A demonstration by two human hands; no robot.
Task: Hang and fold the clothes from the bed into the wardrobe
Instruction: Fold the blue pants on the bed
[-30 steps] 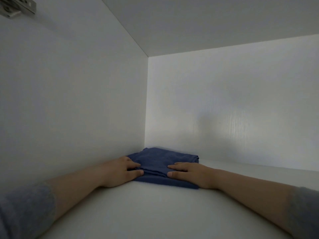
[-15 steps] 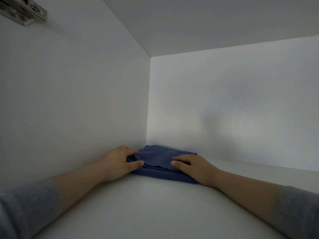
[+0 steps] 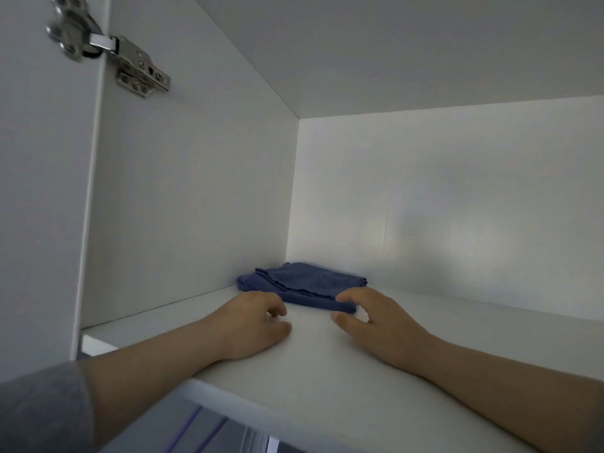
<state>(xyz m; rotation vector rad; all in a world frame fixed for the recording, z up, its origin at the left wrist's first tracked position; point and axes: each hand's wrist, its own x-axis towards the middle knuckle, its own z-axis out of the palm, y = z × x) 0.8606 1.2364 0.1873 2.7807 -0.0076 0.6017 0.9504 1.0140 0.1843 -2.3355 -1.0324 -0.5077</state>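
A folded blue garment (image 3: 304, 284) lies on the white wardrobe shelf (image 3: 327, 371), pushed into the back left corner. My left hand (image 3: 251, 325) rests on the shelf just in front of the garment, fingers loosely curled and holding nothing. My right hand (image 3: 372, 318) hovers low over the shelf at the garment's front right corner; its fingertips are at the fabric's edge, and I cannot tell whether they touch it. Both forearms reach in from the bottom of the view, with grey sleeves pushed up.
The compartment has a white left wall (image 3: 196, 191), back wall (image 3: 441, 197) and ceiling. A metal door hinge (image 3: 130, 65) sits high on the left wall by the open door (image 3: 39, 191). The shelf's front edge (image 3: 261, 407) runs under my arms.
Both hands have come off the blue garment and drawn back toward the shelf's front. The garment stays in the corner. The view has pulled back, showing the hinge and the shelf edge.
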